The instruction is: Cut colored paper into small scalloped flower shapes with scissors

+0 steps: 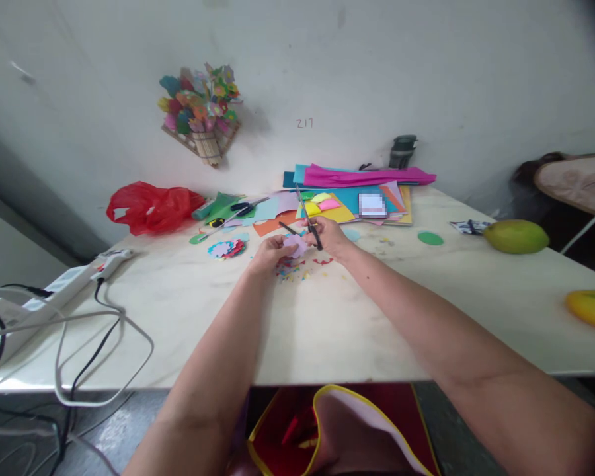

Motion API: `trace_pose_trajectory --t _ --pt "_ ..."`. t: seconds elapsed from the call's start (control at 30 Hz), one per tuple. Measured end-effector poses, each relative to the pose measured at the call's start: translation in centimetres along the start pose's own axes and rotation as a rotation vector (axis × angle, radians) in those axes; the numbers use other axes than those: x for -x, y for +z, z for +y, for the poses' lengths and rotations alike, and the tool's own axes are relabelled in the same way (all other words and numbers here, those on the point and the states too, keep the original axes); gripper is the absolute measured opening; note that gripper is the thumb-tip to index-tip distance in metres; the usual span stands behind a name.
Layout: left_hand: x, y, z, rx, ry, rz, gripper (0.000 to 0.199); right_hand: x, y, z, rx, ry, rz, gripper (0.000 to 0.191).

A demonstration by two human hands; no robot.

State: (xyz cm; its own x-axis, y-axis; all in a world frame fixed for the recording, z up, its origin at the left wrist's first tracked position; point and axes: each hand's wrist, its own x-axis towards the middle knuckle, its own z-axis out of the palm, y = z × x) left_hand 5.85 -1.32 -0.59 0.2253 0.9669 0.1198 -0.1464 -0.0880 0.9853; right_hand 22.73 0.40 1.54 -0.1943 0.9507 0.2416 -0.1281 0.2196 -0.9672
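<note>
My left hand [270, 253] pinches a lilac paper piece [296, 246] with a scalloped edge, held just above the table. In my right hand [330, 237] are black-handled scissors [317, 238], their blades spread and pointing up and to the left beside the paper. Small coloured paper scraps [297, 273] lie on the table beneath both hands. Left of my left hand rests a stack of cut paper flowers [227, 248] in lilac, blue and red. A second pair of scissors [242, 208] with dark handles lies farther back on the left.
Coloured paper sheets [337, 211] and a rolled magenta sheet [367, 176] lie along the wall. A red plastic bag [151, 206] sits back left, near power strips [59, 291] with loose cables. On the right are a green paper circle [430, 238] and a mango [516, 236].
</note>
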Motion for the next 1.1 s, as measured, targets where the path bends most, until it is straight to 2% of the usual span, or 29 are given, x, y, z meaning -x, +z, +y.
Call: trace_pose_trajectory --t 0.1,0.33,0.5,0.77,0.93,1.1 --pt "-0.2 -0.2 -0.2 0.014 0.034 0.047 0.033 0.1 0.1 -0.1 0.011 0.009 0.005 0.031" --pt "-0.4 -0.8 0.1 0.12 0.111 0.145 0.029 0.5 -0.2 -0.2 0.037 0.121 -0.096 0.032" --pt "-0.2 -0.7 0.3 0.185 0.113 0.139 0.033 0.6 -0.9 -0.3 0.114 0.173 -0.257 0.031" --pt "-0.3 -0.6 0.3 0.272 0.147 0.208 0.028 0.8 -1.2 -0.3 0.258 0.218 -0.413 0.033" --pt "-0.4 -0.4 0.3 0.303 0.138 0.288 0.025 0.9 -1.1 -0.3 0.272 0.209 -0.429 0.03" --pt "-0.4 -0.4 0.2 0.293 0.12 0.295 0.024 1.0 -1.2 -0.4 0.268 0.202 -0.407 0.031"
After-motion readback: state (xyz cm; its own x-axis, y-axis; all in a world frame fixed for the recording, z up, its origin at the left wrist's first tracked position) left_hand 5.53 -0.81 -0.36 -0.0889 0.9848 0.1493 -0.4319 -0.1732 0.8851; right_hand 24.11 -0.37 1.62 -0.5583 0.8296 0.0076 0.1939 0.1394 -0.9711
